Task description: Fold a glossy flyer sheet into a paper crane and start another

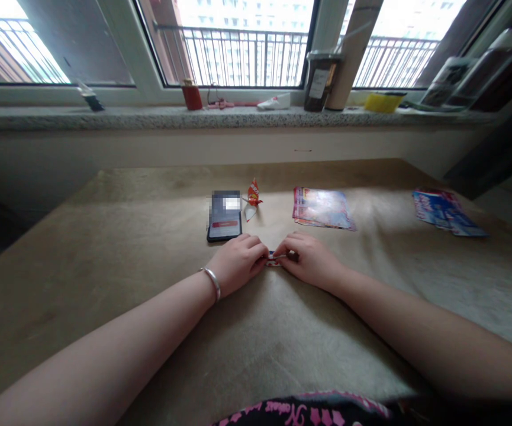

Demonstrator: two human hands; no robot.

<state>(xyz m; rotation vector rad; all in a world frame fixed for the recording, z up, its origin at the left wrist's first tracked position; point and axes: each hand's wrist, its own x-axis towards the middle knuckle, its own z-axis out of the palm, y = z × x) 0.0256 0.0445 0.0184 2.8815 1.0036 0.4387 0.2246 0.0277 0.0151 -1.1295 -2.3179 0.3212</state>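
Note:
My left hand (240, 259), with a silver bangle on its wrist, pinches the left end of a small, flat, printed piece (274, 262) that looks like folded paper. At its right end, my right hand (305, 260) grips it between thumb and fingers. Most of the piece is hidden by my fingers; white, red and dark blue show. Just beyond my left hand lies a phone (225, 228) with its screen lit. Beside the phone is an orange-red folded paper or wrapper shape (253, 195) with a white tip.
A stack of colourful printed sheets (324, 208) lies beyond my right hand. Blue printed sheets (448, 214) are fanned out farther right on the wooden table (105, 236). Along the granite windowsill (140, 120) stand a red container (192, 96), a dark lidded jar (320, 83) and a yellow item (380, 102).

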